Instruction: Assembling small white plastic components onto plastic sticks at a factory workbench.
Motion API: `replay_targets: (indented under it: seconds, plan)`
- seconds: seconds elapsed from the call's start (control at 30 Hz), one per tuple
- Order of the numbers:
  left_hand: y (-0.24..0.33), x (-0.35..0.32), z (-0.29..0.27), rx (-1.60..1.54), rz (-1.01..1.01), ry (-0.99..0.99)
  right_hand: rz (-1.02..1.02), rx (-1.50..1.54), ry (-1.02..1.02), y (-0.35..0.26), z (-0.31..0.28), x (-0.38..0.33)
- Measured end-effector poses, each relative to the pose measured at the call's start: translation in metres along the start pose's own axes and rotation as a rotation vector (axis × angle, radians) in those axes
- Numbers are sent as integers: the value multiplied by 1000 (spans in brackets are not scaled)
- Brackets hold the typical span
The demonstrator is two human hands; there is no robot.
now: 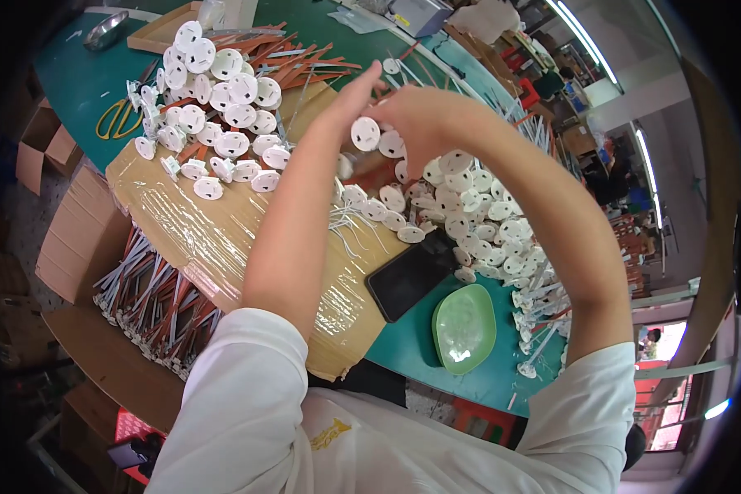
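My left hand (356, 97) and my right hand (417, 117) meet at the far side of the table, over sticks with round white slotted heads. A white disc head (365, 133) shows between them, with another disc head (392, 145) beside it. Both hands look closed around these sticks, though most fingertips are turned away or hidden. To the left lies a large heap of white-headed sticks (229, 90), their orange strips pointing away. Another pile of white disc heads (477, 206) spreads beneath and beside my right forearm.
A brown cardboard sheet (198, 222) covers part of the green table (403, 350). Near its edge lie a black phone (412, 276) and a light green bowl (464, 329). Yellow-handled scissors (119, 119) and a metal bowl (105, 30) are at far left. An open box (82, 235) stands below.
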State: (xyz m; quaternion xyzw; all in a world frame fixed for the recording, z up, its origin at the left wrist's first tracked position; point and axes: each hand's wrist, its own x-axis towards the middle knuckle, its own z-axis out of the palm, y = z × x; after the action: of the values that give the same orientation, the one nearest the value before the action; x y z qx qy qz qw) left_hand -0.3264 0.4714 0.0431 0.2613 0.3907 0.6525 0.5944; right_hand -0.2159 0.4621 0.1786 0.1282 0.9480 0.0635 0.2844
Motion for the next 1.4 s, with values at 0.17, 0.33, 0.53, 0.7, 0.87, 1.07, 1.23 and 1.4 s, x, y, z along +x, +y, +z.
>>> replay_targets:
  seconds: [0.17, 0.33, 0.53, 0.7, 0.87, 1.07, 1.23, 1.4]
  plan:
    - [-5, 11, -13, -333, 57, -250, -39, 4, -2, -25, -38, -17]
    - [-9, 10, -11, -354, 39, -212, -65, -5, 43, -15, -61, -47]
    - [5, -26, 3, -215, 54, -82, -208, 116, 95, 37, -95, -87]
    - [3, -23, 11, -184, 27, -89, -1, 282, 195, 61, -117, -127]
    - [-4, -7, -5, -65, -90, 15, -37, 305, 410, 82, -136, -162]
    - [-16, -2, 6, 203, -112, -144, 66, 317, 480, 104, -143, -230]
    - [-24, -8, 8, 500, -23, -245, 221, 556, 661, 113, -112, -307]
    - [-24, -4, 6, 594, -21, -213, 315, 315, 935, 178, -46, -423]
